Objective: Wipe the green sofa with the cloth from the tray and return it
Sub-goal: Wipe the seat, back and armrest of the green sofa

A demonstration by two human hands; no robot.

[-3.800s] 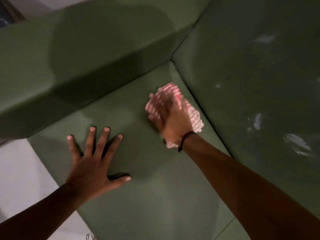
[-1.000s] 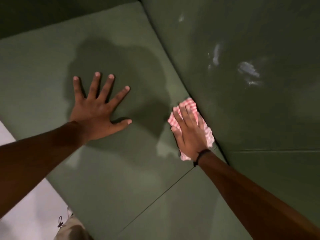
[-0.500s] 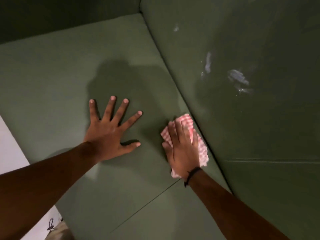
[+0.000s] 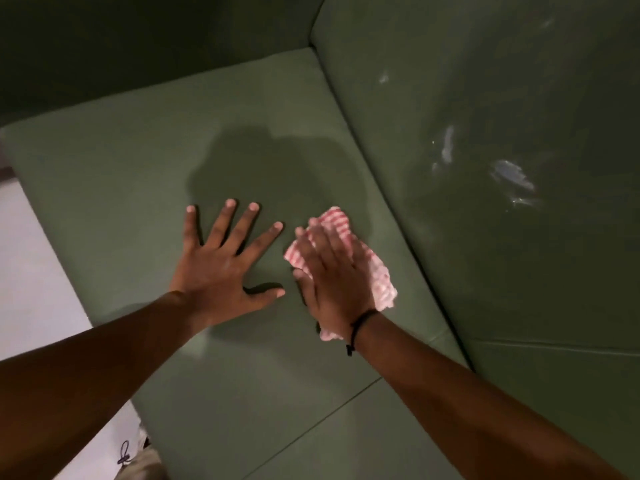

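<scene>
The green sofa point(image 4: 131, 161) fills most of the head view, with its seat cushion in the middle and its backrest rising on the right. A red-and-white striped cloth point(image 4: 375, 275) lies crumpled on the seat near the backrest. My right hand point(image 4: 329, 278) presses flat on the cloth and covers most of it. My left hand point(image 4: 221, 268) rests flat on the seat just left of the cloth, fingers spread, holding nothing. No tray is in view.
Whitish smears point(image 4: 512, 178) mark the backrest at the right. A seam point(image 4: 311, 424) separates this seat cushion from the nearer one. Pale floor point(image 4: 31, 271) shows beyond the sofa's left edge, with a shoe point(image 4: 138, 459) at the bottom.
My right hand has slid the cloth away from the backrest crease toward my left hand. The view has shifted, so both hands sit lower and more central.
</scene>
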